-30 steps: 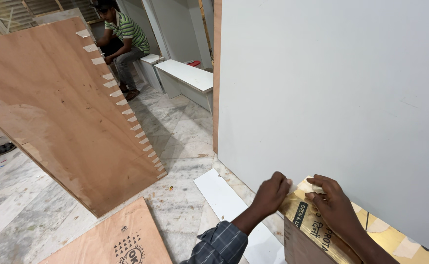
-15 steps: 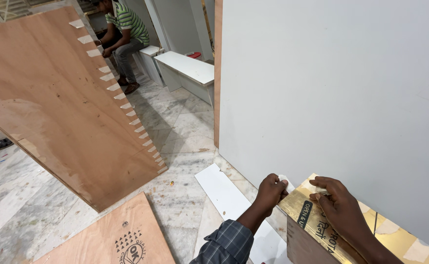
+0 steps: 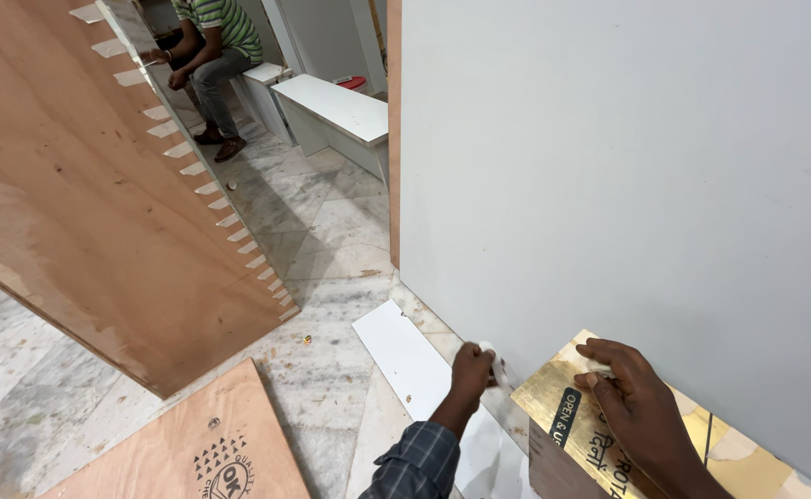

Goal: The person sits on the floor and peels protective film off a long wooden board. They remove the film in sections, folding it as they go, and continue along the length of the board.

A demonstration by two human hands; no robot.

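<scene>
- Gold box (image 3: 646,434) sits on the floor hard against the foot of the grey wall panel (image 3: 627,166), at lower right of my view; its top carries black print.
- Long axis of the box runs along the panel base, from near-left toward far-right of frame; the near corner points at my left hand.
- My right hand (image 3: 629,399) lies flat on the box top, fingers spread and pressing down — reads as pinning it so it doesn't slide. Not clamped round anything.
- My left hand (image 3: 472,370) is closed round a small white piece (image 3: 496,359), at the panel's bottom edge just left of the box. What the piece is, I cannot tell.
- White strip (image 3: 405,356) lies flat on the marble floor (image 3: 322,231) under my left wrist, angled away from the panel.
- Big plywood sheet (image 3: 100,203) with a notched edge leans at left; a smaller printed ply board (image 3: 202,444) lies in front.
- Another person (image 3: 211,46) sits on a white bench (image 3: 331,106) far back, well apart.
</scene>
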